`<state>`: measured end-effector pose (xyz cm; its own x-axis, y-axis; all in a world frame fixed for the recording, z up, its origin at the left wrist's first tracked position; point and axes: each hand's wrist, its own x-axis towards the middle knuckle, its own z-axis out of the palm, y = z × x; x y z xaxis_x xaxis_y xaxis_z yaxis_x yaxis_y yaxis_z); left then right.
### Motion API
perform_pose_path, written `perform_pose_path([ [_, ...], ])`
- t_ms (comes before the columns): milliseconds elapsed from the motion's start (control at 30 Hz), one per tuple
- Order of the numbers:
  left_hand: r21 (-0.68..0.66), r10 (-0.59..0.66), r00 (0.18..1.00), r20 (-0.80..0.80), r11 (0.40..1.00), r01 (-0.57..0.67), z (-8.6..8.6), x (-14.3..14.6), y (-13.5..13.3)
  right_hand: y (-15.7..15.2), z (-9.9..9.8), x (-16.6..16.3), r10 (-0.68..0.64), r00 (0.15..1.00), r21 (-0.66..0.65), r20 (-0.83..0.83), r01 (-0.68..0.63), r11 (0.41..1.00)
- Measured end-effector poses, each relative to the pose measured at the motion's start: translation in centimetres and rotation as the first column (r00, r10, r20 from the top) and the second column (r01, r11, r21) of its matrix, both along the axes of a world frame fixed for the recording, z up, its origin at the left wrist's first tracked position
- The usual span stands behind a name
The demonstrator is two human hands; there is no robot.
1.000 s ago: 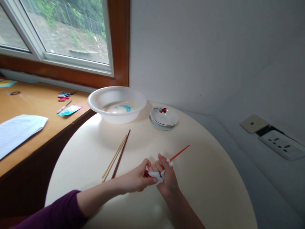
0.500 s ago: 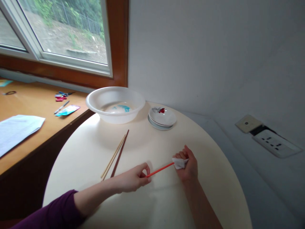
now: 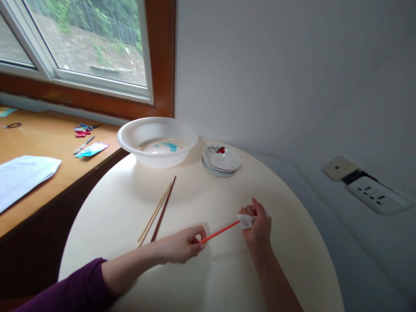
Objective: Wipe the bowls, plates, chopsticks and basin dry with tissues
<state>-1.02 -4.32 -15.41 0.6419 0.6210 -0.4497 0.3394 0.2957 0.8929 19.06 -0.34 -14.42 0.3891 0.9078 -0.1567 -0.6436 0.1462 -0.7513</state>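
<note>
My left hand [image 3: 183,245] pinches the near end of a red chopstick [image 3: 220,231] just above the round cream table [image 3: 208,277]. My right hand [image 3: 258,225] is closed around a crumpled white tissue [image 3: 246,220], which wraps the far end of that chopstick. The stick runs between the two hands, tilted up to the right. Two more chopsticks, one pale [image 3: 155,213] and one dark brown [image 3: 163,209], lie side by side on the table to the left of my left hand.
A white plastic basin [image 3: 157,141] holding a little water stands at the table's back, with small stacked dishes [image 3: 221,159] to its right. A wooden desk [image 3: 48,151] on the left carries papers [image 3: 22,175] and small items. Wall sockets [image 3: 377,195] lie at the right.
One second ago both hands were bunched together on the chopstick. My right hand has slid the tissue along the stick to its far end, and the hands are now apart.
</note>
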Motion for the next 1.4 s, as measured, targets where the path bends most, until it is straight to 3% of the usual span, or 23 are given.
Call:
perform_pose_path([
  [200,-0.038,-0.019,1.0,0.02,0.999,0.02,0.8,-0.2,0.4,0.0,-0.5,1.5,0.25,0.964,0.028,-0.093,-0.249,0.968],
  [333,-0.149,-0.033,0.992,0.121,0.988,0.051,1.1,-0.5,0.6,0.0,-0.5,1.7,0.323,0.94,0.091,-0.108,-0.314,0.945],
  [533,-0.331,0.037,0.974,0.224,0.943,0.04,0.7,-0.1,-0.1,0.0,-0.5,0.5,0.091,0.992,0.035,-0.088,-0.088,0.996],
  [700,-0.468,0.039,0.96,0.276,0.878,0.099,0.6,0.0,-0.2,-0.3,-0.2,-0.5,-0.093,0.995,0.057,0.035,0.091,0.994],
  [800,-0.334,0.002,0.987,0.163,0.941,0.054,0.6,0.0,-0.1,-0.4,0.1,-0.9,-0.162,0.983,0.083,0.092,0.154,0.985],
  [900,0.02,-0.013,0.999,-0.034,1.0,0.013,0.9,0.0,-0.2,-0.3,0.0,-0.9,-0.121,0.981,0.093,0.152,0.108,0.99],
  [967,0.353,0.045,0.986,-0.159,0.936,0.014,1.1,0.0,-0.5,-0.1,-0.3,-0.6,-0.045,0.989,0.062,0.138,0.036,0.997],
  [1067,0.694,0.169,0.934,-0.314,0.712,0.105,1.2,-0.2,-0.7,0.2,-0.8,0.2,0.092,0.994,-0.006,0.053,-0.092,0.996],
  [1133,0.761,0.203,0.895,-0.396,0.618,0.197,1.1,-0.5,-0.7,0.4,-0.9,0.6,0.169,0.986,-0.044,-0.003,-0.169,0.985],
  [1233,0.788,0.204,0.867,-0.455,0.546,0.285,0.9,-0.9,-0.6,0.5,-0.9,0.9,0.247,0.967,-0.085,-0.06,-0.251,0.964],
  [1333,0.804,0.198,0.875,-0.442,0.52,0.288,0.8,-1.0,-0.4,0.5,-1.0,1.2,0.301,0.951,-0.087,-0.07,-0.306,0.948],
  [1400,0.801,0.185,0.9,-0.394,0.55,0.237,0.8,-0.9,-0.4,0.5,-1.0,1.4,0.336,0.939,-0.065,-0.073,-0.341,0.938],
])
